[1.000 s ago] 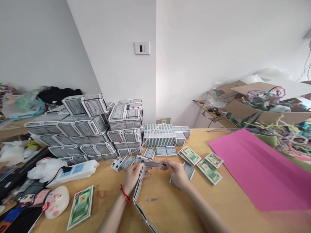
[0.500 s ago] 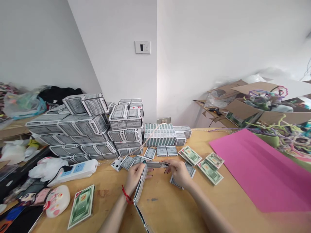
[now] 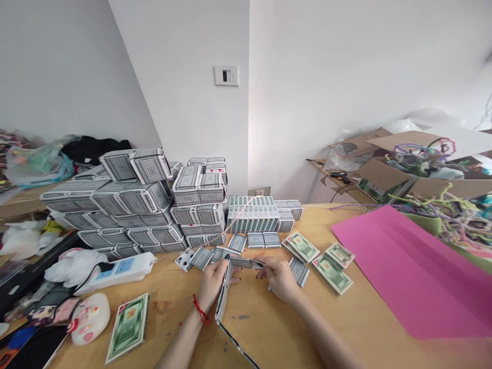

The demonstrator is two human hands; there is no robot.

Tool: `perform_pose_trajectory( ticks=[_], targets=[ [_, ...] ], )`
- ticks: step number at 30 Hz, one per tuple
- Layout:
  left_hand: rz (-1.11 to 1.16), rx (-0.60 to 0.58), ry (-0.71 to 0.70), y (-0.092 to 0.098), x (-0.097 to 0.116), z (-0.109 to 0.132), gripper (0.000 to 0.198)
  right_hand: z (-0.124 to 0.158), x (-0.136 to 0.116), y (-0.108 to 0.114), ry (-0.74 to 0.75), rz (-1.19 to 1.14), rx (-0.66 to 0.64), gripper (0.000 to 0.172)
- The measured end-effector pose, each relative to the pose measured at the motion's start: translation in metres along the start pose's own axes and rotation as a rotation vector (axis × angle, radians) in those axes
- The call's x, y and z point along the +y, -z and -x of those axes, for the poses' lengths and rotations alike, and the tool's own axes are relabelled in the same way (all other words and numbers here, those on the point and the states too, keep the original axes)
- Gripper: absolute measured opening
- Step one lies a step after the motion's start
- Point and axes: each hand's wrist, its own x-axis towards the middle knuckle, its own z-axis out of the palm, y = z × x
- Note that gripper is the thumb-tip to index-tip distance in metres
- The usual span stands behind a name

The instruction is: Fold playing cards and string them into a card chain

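Both my hands work at the middle of a wooden table point(image 3: 269, 328). My left hand point(image 3: 212, 283) is closed on the corner of a long strip of joined playing cards point(image 3: 223, 292) that stands on edge and bends toward me. My right hand point(image 3: 277, 278) pinches the other branch of the strip, which runs flat between the two hands. Loose grey-backed cards point(image 3: 238, 242) lie just beyond my fingers. A small pile of cards point(image 3: 299, 270) sits beside my right hand.
Stacked grey card packs point(image 3: 134, 205) fill the back left, with a row of decks point(image 3: 251, 215) behind. Green banknote-print bundles point(image 3: 331, 272) lie right; another one point(image 3: 128, 327) lies near left. A pink sheet point(image 3: 407, 271), a white power strip point(image 3: 119, 270) and cluttered cardboard boxes point(image 3: 403, 174) surround.
The hands stay closed on the card strip and shift only slightly. The strip's near end has swung a little to the right on the table.
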Motion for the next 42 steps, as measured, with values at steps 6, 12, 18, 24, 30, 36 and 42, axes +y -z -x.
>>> perform_pose_trajectory(
  ticks=[6, 12, 18, 24, 30, 36, 42],
  targets=[
    [0.017, 0.022, 0.008, -0.002, 0.001, 0.001, 0.033, 0.002, -0.006, -0.003, 0.0, -0.003, 0.003, 0.039],
    [-0.03, 0.005, 0.003, -0.003, 0.0, 0.002, 0.034, 0.004, -0.006, -0.005, -0.006, -0.016, -0.014, 0.035],
    [-0.07, -0.003, 0.037, -0.007, 0.005, 0.004, 0.032, 0.004, -0.007, -0.007, -0.013, -0.015, -0.049, 0.032],
    [-0.087, -0.003, 0.035, -0.009, 0.005, 0.006, 0.034, 0.004, -0.004, -0.008, -0.035, -0.049, -0.07, 0.033],
    [-0.105, -0.002, 0.052, -0.01, 0.001, 0.005, 0.036, 0.004, 0.0, -0.011, -0.087, -0.084, -0.073, 0.032],
    [-0.105, -0.027, 0.057, -0.012, -0.001, 0.008, 0.033, 0.004, 0.0, -0.011, -0.113, 0.011, 0.008, 0.028],
    [-0.091, -0.176, 0.057, -0.017, 0.005, 0.013, 0.035, 0.002, -0.008, -0.011, -0.033, -0.069, -0.047, 0.029]
  ],
)
